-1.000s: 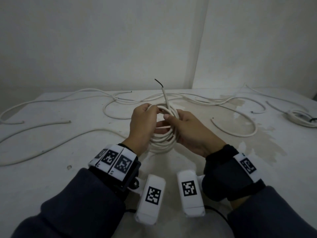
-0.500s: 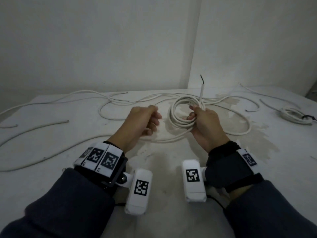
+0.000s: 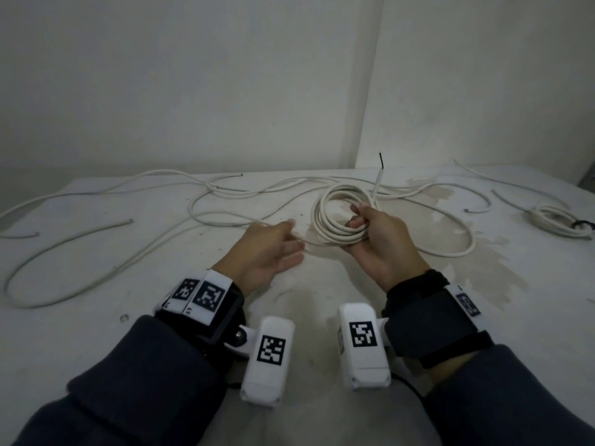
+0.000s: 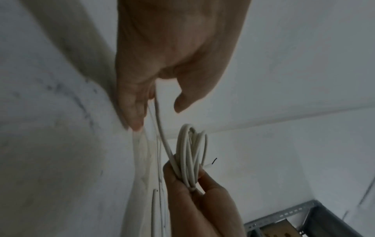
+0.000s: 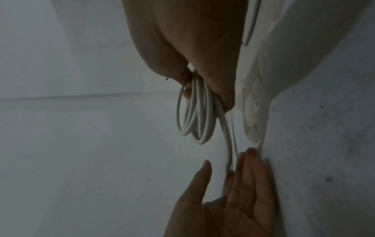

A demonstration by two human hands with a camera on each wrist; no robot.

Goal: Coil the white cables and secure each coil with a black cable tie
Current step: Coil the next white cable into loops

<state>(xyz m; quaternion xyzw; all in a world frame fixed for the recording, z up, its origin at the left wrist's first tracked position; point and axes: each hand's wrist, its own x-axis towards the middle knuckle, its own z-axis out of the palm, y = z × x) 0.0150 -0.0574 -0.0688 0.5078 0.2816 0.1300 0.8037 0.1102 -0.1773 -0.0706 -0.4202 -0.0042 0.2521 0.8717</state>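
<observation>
While the right hand [image 3: 383, 243] keeps its grip closed around the coil [image 3: 341, 217] above the counter [image 3: 96, 317], the left hand [image 3: 267, 249] has let go, fingers relaxed along the trailing cable [image 4: 160, 126]; another loop likely follows.

At the right edge of the head view, the tied coil [image 3: 558, 219] is cut off and its black tie [image 3: 581, 224] is too small to make out. The right hand [image 3: 380, 243] hides the near side of the held coil [image 3: 341, 217]. The left hand [image 4: 172, 52] is blurred in the left wrist view. A metal rack [image 4: 300, 219] is cropped at lower right.
</observation>
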